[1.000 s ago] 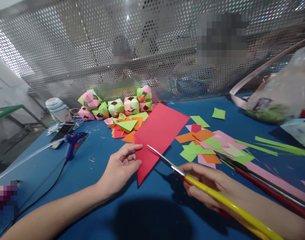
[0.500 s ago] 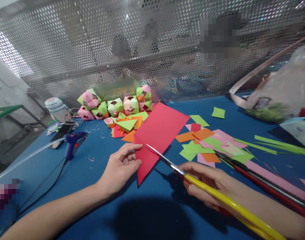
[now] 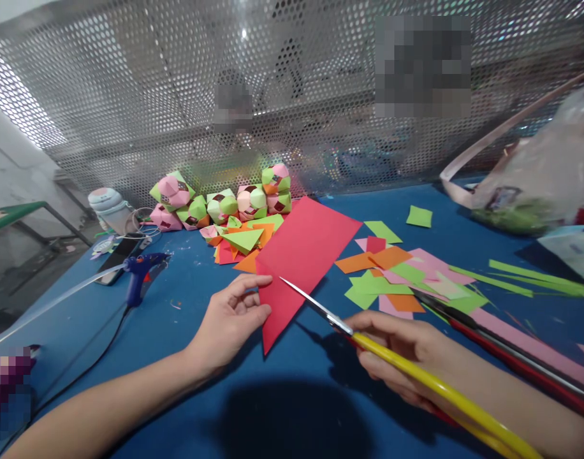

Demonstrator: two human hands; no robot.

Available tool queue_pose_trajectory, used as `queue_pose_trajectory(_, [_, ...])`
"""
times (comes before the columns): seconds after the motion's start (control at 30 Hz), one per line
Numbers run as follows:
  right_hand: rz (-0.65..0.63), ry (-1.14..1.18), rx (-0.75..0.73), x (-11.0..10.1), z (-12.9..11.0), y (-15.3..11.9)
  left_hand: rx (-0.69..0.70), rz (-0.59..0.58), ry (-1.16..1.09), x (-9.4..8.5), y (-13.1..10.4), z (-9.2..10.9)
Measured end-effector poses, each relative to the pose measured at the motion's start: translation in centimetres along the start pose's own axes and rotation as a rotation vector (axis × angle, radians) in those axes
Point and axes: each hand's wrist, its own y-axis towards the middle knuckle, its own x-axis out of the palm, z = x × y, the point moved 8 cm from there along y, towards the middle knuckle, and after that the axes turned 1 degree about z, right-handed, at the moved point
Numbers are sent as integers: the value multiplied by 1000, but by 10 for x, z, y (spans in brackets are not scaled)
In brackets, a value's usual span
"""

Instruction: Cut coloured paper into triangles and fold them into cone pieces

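Observation:
Between my hands a sheet of red paper [image 3: 311,242] is held up at a slant, its lower corner pointing toward me. My left hand [image 3: 237,312] pinches its left edge between thumb and fingers. From the right, my right hand [image 3: 397,350] grips a pair of scissors [image 3: 315,303] with a long yellow handle. The metal blade lies across the lower part of the paper, its tip near my left fingertips. Whether the second blade is behind the sheet cannot be seen.
Folded pink and green paper balls [image 3: 220,204] line the back, with folded pieces [image 3: 244,239] before them. A blue glue gun [image 3: 139,277], phone [image 3: 115,261] and cup [image 3: 110,210] stand left. Cut paper pieces [image 3: 387,284], a dark-and-red tool [image 3: 502,331] and a plastic bag [image 3: 535,172] lie right.
The view has shifted very slightly. Both hands, the red paper and the scissors hold nearly the same position.

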Motion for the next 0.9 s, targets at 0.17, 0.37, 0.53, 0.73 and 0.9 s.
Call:
queue_pose_trajectory(0.17, [72,-33,-20,-5,2,1,-45,5,-35,1,-1,-1])
queue_pose_trajectory(0.37, [64,-107,-69,-2,-12,-2,-39,-12,-104,8,-6,3])
queue_pose_trajectory(0.53, [48,-145,-80,1,-12,-2,-26,-18,-79,10,-10,2])
queue_pose_trajectory(0.73, [42,-140,-35,1,0,-1,-72,-29,-109,11,-11,-1])
queue_pose_trajectory(0.9, [92,-127,-79,2,-7,-2,-62,-80,-184,19,-16,1])
